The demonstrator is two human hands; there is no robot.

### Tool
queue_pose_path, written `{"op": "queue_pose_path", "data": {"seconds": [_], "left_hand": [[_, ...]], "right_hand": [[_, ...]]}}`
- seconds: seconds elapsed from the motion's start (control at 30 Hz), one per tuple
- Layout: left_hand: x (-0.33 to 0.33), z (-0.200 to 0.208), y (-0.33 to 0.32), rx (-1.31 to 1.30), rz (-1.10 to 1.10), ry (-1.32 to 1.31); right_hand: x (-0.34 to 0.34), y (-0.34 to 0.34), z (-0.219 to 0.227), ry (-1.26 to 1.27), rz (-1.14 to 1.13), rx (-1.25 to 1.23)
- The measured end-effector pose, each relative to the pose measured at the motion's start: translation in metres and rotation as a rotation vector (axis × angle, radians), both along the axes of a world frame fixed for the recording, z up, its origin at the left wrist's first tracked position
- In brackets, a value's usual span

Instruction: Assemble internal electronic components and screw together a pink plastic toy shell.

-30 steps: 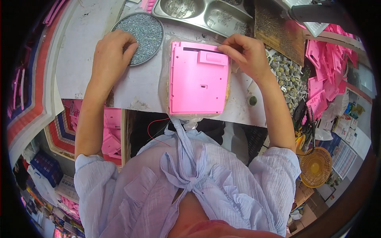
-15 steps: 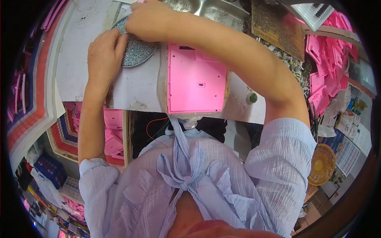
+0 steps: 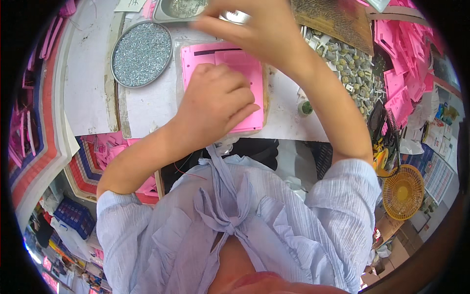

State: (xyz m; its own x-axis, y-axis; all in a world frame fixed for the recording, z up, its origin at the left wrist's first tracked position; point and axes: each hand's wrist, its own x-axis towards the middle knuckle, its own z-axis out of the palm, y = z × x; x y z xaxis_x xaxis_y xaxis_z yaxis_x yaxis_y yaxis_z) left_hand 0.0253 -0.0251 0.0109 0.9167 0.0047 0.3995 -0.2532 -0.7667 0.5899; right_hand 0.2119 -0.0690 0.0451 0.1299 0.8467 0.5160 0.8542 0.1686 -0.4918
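Note:
A flat pink plastic panel with small holes and a dark slot lies in front of me on the bench. Over it is my left hand, its fingers curled in; whatever they hold, if anything, is hidden beneath them. My right hand is raised past the panel's far edge, near a metal tray with small metal parts. It is smeared by motion and partly cut off by the upper edge, so its grip is unclear. To the left of the panel stands a round dish full of small silvery screws.
Many small metal-and-white parts are heaped at the right, beside a brown board covered in pins. Pink pieces are stacked farther right. A small green-topped item stands near the front edge; a yellow basket sits lower right.
Both hands have left the screw dish. My left hand has moved right, onto the pink panel; my right hand has moved right, toward the metal tray. The panel appears farther left in view.

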Motion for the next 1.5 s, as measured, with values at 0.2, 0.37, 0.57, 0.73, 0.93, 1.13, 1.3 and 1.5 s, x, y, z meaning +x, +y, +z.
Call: {"op": "queue_pose_path", "data": {"seconds": [0.2, 0.37, 0.57, 0.73, 0.93, 1.13, 1.3, 1.5], "left_hand": [[-0.003, -0.007, -0.011, 0.243, -0.08, 0.041], [-0.013, 0.005, 0.004, 0.196, 0.062, 0.043], [-0.046, -0.012, 0.104, 0.378, 0.651, 0.252], [-0.059, -0.021, 0.108, 0.233, 0.632, 0.186], [-0.032, 0.01, 0.044, 0.081, 0.163, 0.024], [0.007, 0.0, 0.005, 0.03, -0.053, 0.09], [0.009, -0.001, 0.0, 0.072, -0.047, 0.099], [0.008, -0.003, -0.004, 0.12, -0.075, 0.066]], "right_hand": [[-0.016, -0.113, -0.033, 0.335, -0.279, -0.131], [-0.033, -0.129, -0.045, 0.297, -0.26, -0.108], [-0.041, -0.128, -0.059, 0.359, -0.277, -0.035], [-0.039, -0.131, -0.056, 0.413, -0.267, -0.071], [-0.044, -0.143, -0.051, 0.522, -0.325, -0.075], [-0.039, -0.151, -0.046, 0.533, -0.393, -0.041], [-0.041, -0.162, -0.049, 0.566, -0.424, -0.015], [-0.043, -0.161, -0.052, 0.574, -0.406, 0.007]]}}
